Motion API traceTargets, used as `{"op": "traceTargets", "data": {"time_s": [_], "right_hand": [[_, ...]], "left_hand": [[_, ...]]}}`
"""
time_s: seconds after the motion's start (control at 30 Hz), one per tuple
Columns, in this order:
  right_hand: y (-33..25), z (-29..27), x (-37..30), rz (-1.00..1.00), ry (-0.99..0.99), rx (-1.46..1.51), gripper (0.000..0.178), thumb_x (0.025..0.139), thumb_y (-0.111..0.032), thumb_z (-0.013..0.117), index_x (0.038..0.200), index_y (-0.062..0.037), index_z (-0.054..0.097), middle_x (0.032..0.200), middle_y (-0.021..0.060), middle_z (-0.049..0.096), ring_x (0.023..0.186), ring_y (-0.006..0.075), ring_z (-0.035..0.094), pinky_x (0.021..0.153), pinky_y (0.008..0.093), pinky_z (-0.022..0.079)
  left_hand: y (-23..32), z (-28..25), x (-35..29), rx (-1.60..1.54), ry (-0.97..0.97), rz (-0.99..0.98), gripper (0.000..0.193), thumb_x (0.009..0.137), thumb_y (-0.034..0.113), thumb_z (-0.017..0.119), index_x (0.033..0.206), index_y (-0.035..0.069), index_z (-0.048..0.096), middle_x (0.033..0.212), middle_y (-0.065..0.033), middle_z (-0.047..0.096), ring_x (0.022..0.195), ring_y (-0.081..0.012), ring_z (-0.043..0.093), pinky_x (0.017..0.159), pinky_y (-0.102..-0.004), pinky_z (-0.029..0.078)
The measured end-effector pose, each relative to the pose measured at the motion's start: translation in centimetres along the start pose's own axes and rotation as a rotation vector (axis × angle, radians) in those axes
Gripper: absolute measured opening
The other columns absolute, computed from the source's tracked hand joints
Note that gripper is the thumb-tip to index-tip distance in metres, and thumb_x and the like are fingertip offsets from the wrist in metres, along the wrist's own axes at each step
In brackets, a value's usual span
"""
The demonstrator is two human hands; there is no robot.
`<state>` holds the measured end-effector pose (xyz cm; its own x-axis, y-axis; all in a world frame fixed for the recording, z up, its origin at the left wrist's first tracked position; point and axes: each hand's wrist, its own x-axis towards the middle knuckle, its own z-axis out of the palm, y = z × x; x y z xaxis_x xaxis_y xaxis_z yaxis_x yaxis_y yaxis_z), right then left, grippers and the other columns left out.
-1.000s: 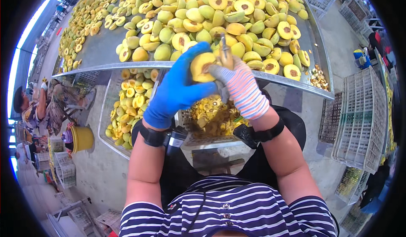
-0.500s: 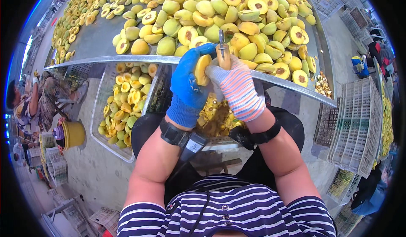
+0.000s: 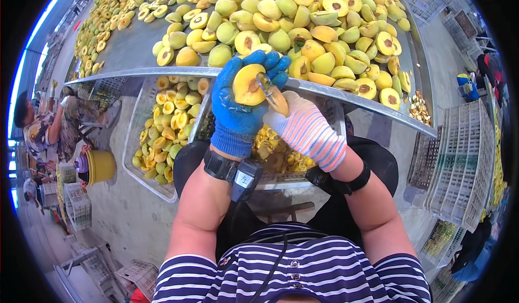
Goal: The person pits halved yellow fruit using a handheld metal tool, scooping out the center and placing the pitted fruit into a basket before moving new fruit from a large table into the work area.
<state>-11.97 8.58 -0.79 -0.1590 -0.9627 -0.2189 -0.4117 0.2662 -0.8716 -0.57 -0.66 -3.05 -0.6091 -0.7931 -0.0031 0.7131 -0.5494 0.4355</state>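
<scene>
In my left hand (image 3: 232, 116), which wears a blue coated glove, lies a yellow peach half (image 3: 246, 87), cut face up. The hand's fingers curl round its far side. My right hand (image 3: 305, 124), in a pale striped knit glove, grips a pitting tool (image 3: 279, 103) by its wooden handle. The tool's looped metal blade meets the peach half's cut face near the right edge. Both hands are at the near rim of a metal table (image 3: 162, 71) heaped with peach halves (image 3: 319, 49). Below them stands a crate with yellow scraps (image 3: 281, 151), partly hidden by my hands.
Left of my knees is a crate of pitted peach halves (image 3: 167, 119). Loose pits (image 3: 419, 108) lie at the table's right corner. Stacked plastic crates (image 3: 451, 162) stand to the right. At the left are a yellow bucket (image 3: 102, 166) and a seated person (image 3: 51, 122).
My left hand has turned palm up, showing the peach half's cut face. The pitting tool's blade, pointing away before, now touches that face. My right hand has moved lower. The view has shifted slightly.
</scene>
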Motion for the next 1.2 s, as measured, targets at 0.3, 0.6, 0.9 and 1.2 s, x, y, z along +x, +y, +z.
{"op": "traceTargets", "data": {"time_s": [0.3,0.6,0.9,1.2], "right_hand": [[1.0,0.5,-0.2,-0.001,0.026,-0.021,0.032,0.081,-0.025,0.060,0.097,0.0031,0.059,0.087,0.0279,0.064,0.088,0.0445,0.061,0.077,0.0458,0.051],[-1.8,-1.6,-1.4,0.265,-0.393,0.313,0.030,0.083,-0.021,0.060,0.102,0.0019,0.058,0.080,0.0187,0.064,0.076,0.0333,0.063,0.070,0.0403,0.050],[1.6,1.3,0.0,-0.066,0.080,0.170,0.031,0.078,-0.020,0.064,0.098,0.0030,0.058,0.080,0.0190,0.065,0.073,0.0346,0.064,0.071,0.0396,0.051],[-0.8,-0.3,-1.4,0.167,-0.392,0.841,0.015,0.085,-0.015,0.064,0.084,-0.0038,0.054,0.052,0.0022,0.050,0.035,0.0137,0.046,0.035,0.0258,0.034]], "left_hand": [[-0.9,-0.2,0.1,0.252,-0.137,0.082,0.045,0.098,0.032,0.041,0.117,-0.004,0.059,0.120,-0.0265,0.059,0.115,-0.0454,0.054,0.097,-0.0547,0.045],[-1.1,0.6,-0.8,0.619,-0.190,0.288,0.028,0.098,0.022,0.046,0.114,-0.001,0.053,0.112,-0.0197,0.062,0.102,-0.0327,0.064,0.086,-0.0450,0.055],[0.2,2.5,0.2,1.156,-0.195,0.495,0.038,0.103,0.026,0.037,0.115,-0.005,0.057,0.114,-0.0181,0.061,0.103,-0.0299,0.063,0.089,-0.0421,0.053],[1.7,2.1,0.3,0.669,0.027,0.040,0.040,0.100,0.033,0.046,0.107,-0.004,0.059,0.095,-0.0163,0.066,0.083,-0.0266,0.067,0.075,-0.0379,0.056]]}}
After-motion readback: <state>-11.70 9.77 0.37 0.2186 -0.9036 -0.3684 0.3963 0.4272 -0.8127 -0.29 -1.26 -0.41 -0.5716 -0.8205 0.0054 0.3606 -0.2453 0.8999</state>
